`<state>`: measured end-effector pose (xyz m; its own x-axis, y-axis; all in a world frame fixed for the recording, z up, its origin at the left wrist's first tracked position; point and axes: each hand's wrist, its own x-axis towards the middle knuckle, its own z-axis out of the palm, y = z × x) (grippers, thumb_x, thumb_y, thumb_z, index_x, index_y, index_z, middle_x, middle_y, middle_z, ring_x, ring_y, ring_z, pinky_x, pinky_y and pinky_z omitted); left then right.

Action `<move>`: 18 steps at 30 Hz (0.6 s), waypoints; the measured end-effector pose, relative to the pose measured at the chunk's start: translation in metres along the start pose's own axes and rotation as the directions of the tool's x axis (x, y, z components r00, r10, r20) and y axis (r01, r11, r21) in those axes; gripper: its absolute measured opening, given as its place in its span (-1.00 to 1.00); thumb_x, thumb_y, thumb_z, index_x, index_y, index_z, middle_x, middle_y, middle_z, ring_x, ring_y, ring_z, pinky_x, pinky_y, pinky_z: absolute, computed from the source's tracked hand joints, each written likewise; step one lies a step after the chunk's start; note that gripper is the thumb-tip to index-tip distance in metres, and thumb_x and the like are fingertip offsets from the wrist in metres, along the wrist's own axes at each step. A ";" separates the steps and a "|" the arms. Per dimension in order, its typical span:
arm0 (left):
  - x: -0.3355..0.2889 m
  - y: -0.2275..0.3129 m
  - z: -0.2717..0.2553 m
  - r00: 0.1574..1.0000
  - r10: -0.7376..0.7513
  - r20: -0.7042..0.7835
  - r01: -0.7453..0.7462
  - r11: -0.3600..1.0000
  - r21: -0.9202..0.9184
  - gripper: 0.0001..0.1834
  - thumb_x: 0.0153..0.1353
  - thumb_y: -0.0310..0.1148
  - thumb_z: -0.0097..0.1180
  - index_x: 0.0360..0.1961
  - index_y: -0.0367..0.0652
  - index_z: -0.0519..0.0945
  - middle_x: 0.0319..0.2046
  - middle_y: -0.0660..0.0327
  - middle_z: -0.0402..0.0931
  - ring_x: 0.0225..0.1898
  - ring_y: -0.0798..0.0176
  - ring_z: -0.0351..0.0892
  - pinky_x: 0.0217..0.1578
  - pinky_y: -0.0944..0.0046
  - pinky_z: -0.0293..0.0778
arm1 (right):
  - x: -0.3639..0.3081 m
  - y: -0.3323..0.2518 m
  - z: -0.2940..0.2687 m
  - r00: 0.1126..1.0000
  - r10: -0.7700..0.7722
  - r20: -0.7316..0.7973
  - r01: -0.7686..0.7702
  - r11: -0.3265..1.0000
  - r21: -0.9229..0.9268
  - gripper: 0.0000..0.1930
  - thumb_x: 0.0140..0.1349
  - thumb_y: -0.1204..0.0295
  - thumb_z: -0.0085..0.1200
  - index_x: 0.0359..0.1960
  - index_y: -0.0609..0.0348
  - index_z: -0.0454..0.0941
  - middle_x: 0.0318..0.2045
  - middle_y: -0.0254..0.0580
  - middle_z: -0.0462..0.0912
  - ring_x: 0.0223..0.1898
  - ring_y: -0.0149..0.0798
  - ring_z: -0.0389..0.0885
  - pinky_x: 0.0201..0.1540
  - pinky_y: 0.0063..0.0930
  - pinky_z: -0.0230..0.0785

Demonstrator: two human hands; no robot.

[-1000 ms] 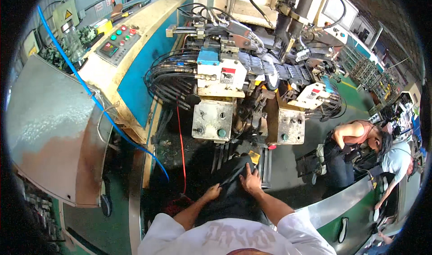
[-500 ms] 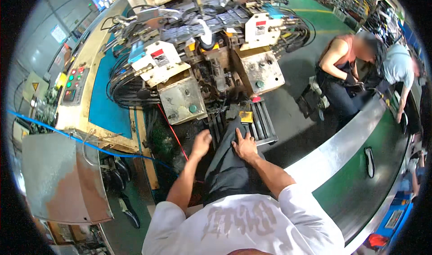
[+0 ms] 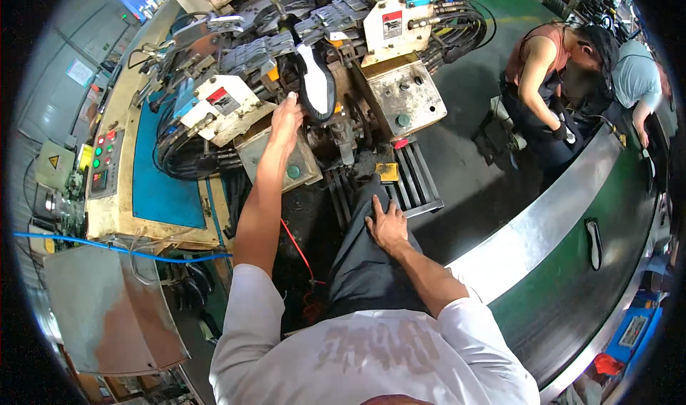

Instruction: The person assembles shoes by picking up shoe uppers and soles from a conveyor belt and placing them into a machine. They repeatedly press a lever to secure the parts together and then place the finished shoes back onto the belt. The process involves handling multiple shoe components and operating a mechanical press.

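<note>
A dark shoe upper with a white underside (image 3: 314, 85) stands steeply tilted in the middle of the machine (image 3: 336, 130). My left hand (image 3: 286, 121) is raised just left of it, above a worn metal control box. Its fingers are partly turned away, so their grip is unclear, and I cannot tell whether they touch the shoe. My right hand (image 3: 388, 225) lies on my dark trouser leg (image 3: 364, 265), fingers spread and holding nothing.
Left of the machine is a button panel (image 3: 105, 163). A blue hose (image 3: 121, 248) crosses at the left. To the right, a green conveyor belt (image 3: 547, 290) with a metal edge carries another shoe (image 3: 594, 243). Two co-workers (image 3: 547, 69) are beyond it.
My left hand has moved up and forward from beside my leg to the machine. The shoe upper now shows larger and nearer. My right hand stays on my leg.
</note>
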<state>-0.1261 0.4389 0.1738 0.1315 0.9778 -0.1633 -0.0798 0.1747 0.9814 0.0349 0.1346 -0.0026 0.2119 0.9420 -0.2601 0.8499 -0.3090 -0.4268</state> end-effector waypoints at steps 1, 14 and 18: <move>0.001 0.004 0.011 0.997 -0.067 0.029 0.069 0.994 -0.079 -0.31 0.57 0.18 0.06 0.41 -0.18 0.53 0.21 0.04 0.69 0.25 0.06 0.63 0.35 -0.02 0.41 | 0.002 0.002 0.001 1.000 0.005 -0.008 -0.005 1.000 -0.008 -0.21 0.53 -0.10 0.02 0.69 -0.21 0.08 0.51 0.39 0.28 0.37 0.38 0.44 0.39 0.23 0.34; -0.016 0.005 0.019 0.959 0.128 0.254 -0.035 0.940 -0.341 -0.48 0.65 -0.18 0.03 0.50 -0.15 0.39 0.18 0.18 0.63 0.15 0.21 0.66 0.19 0.15 0.62 | 0.012 0.002 -0.002 1.000 0.024 -0.009 -0.024 0.999 0.024 -0.20 0.51 -0.08 0.07 0.68 -0.21 0.09 0.41 0.32 0.38 0.34 0.35 0.47 0.39 0.18 0.35; -0.114 0.000 -0.027 0.926 0.195 0.324 -0.006 0.863 -0.504 -0.29 0.55 -0.32 0.11 0.64 -0.15 0.22 0.39 0.11 0.50 0.31 0.15 0.56 0.32 0.11 0.52 | 0.006 -0.015 -0.011 1.000 0.004 0.001 -0.004 0.997 0.071 -0.25 0.51 -0.01 0.10 0.64 -0.14 0.17 0.40 0.48 0.36 0.34 0.45 0.46 0.40 0.25 0.37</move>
<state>-0.1682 0.3305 0.1897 0.4259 0.9018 0.0730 -0.5680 0.2037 0.7974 0.0289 0.1464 0.0120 0.2145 0.9408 -0.2625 0.8127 -0.3209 -0.4863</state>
